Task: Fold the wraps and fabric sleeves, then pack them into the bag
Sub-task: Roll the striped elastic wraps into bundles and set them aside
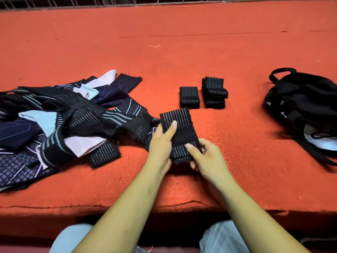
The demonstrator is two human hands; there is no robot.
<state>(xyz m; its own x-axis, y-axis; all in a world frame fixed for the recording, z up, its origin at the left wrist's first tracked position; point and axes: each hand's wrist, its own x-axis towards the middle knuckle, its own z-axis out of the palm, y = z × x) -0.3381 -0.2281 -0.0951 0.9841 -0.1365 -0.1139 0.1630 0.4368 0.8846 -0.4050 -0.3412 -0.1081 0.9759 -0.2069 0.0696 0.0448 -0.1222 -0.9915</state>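
Wrap (pixel 179 128) mid-fold, held between both hands over the red mat (pixel 182 42).
From the unfolded pile (pixel 54 125) rightward: left hand (pixel 161 145) pinches the wrap's middle, thumb on top; right hand (pixel 207 157) curls round its lower end. I'd square the edges before pressing the crease, then lay it by the folded stacks (pixel 215 92), short of the bag (pixel 306 106).

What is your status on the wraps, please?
Status: left hand and right hand both gripping striped wrap, part folded. Two stacks of folded wraps beyond it, unfolded pile left, bag right. Nothing blocking the bag.
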